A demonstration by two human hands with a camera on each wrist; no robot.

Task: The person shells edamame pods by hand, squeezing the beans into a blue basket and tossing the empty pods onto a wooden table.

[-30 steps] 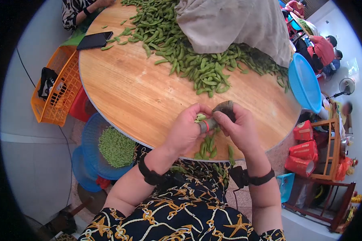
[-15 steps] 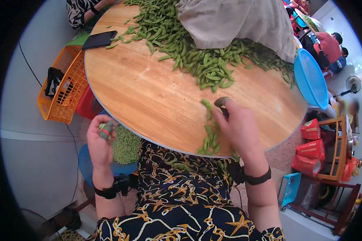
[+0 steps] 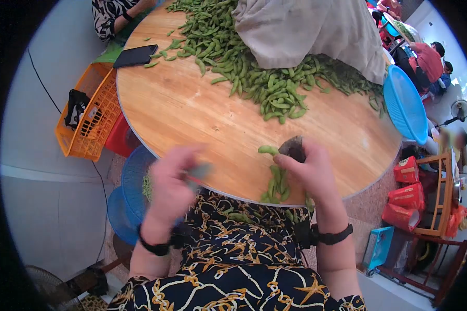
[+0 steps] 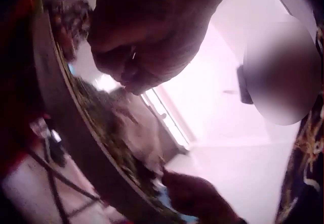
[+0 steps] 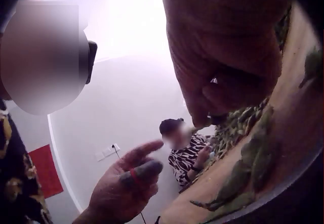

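Note:
In the head view my right hand (image 3: 314,168) is over the near part of the round wooden table (image 3: 192,109), pinching a green edamame pod (image 3: 268,150) between the thumb and a finger with a dark cover (image 3: 294,149). Several more pods (image 3: 276,184) lie just below it by the table edge. My left hand (image 3: 171,189), blurred, is at the front left edge, beside a blue basin (image 3: 135,171). The right wrist view shows that hand's fingers loosely extended, one in a grey cover (image 5: 144,176) with a red band, nothing held. Shelled beans (image 3: 148,187) show in the basin, mostly hidden.
A large heap of pods (image 3: 275,90) lies at the back, partly under a grey cloth (image 3: 306,31). A phone (image 3: 135,56) rests at the left edge, above an orange crate (image 3: 91,119). A blue basket (image 3: 404,103) stands at the right. Another person (image 3: 109,18) sits at far left.
My left hand went from beside the right hand to over the basin of beans, then came partway back right. The right hand now pinches a pod from the near group.

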